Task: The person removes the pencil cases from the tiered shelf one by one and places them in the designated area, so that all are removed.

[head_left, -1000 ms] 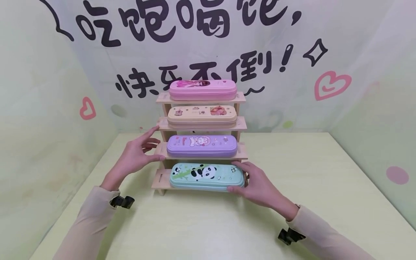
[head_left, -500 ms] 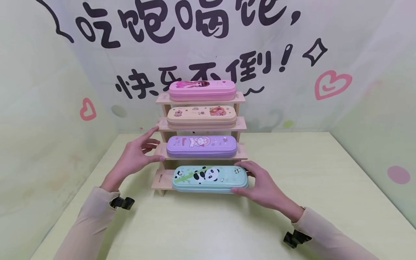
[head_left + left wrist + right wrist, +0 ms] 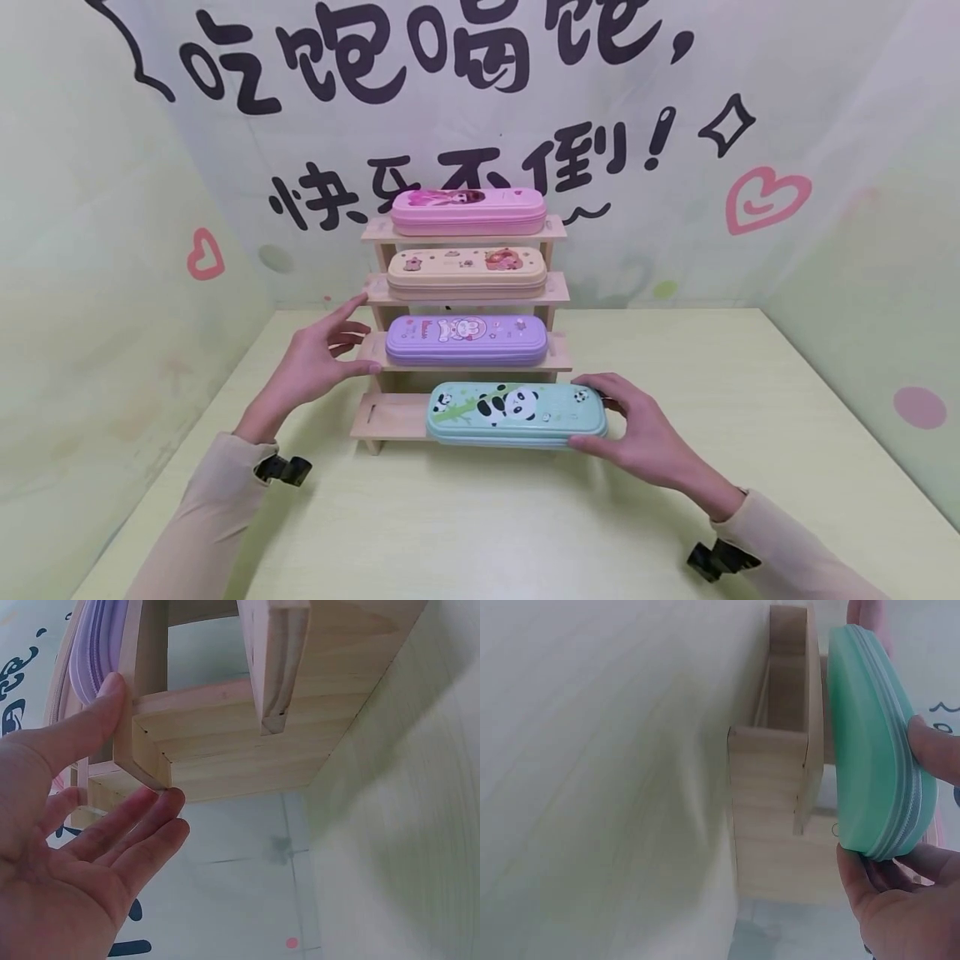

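My right hand grips the right end of a mint green pencil case with a panda print. Its thumb lies on the near side and its fingers on the far side. In the right wrist view the case's zipper faces the camera. The case's left part is over the lowest tier of a stepped wooden display rack; its right end juts past the rack. At the rack's left side my left hand holds the end of the second tier, thumb in front, fingers beyond, as the left wrist view shows.
On the rack's upper tiers lie a purple pencil case, a cream one and a pink one. The rack stands on a pale table, near a printed back wall.
My right hand has carried the mint pencil case to the right along the lowest tier, baring the tier's left part. My left hand stays at the rack.
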Motion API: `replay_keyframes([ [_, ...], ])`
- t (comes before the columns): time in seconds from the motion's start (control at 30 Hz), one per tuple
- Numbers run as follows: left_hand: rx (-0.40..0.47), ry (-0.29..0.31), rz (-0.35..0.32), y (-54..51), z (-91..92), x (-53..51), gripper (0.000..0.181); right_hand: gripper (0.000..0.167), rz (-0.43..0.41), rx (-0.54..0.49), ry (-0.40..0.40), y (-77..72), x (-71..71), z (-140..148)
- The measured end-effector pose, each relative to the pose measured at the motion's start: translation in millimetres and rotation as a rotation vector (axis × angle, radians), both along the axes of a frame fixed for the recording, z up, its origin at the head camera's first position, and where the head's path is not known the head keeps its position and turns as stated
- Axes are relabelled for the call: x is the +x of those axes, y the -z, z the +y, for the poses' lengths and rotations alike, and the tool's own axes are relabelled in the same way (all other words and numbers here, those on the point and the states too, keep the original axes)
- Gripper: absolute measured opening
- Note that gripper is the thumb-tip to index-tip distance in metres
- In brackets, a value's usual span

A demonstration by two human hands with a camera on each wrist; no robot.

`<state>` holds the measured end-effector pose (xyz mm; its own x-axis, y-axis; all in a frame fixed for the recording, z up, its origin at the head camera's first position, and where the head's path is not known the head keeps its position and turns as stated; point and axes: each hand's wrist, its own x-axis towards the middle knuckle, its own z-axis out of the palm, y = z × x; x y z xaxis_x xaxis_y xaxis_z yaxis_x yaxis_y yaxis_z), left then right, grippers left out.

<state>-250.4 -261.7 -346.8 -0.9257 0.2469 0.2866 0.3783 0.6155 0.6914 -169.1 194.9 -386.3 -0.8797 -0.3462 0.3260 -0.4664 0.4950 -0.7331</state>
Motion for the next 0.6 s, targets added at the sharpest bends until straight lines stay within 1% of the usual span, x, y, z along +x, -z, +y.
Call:
replay_keyframes([
  [0.33,0.015,0.002,-0.008,1.6,-0.5,-0.4,0.111,0.066,0.049,-0.015,-0.004,-1.3,8.2,36],
  [0.6,0.028,0.013,-0.002,1.8,-1.9,-1.0,0.110,0.069,0.094,-0.037,-0.020,0.2,12.5,65],
])
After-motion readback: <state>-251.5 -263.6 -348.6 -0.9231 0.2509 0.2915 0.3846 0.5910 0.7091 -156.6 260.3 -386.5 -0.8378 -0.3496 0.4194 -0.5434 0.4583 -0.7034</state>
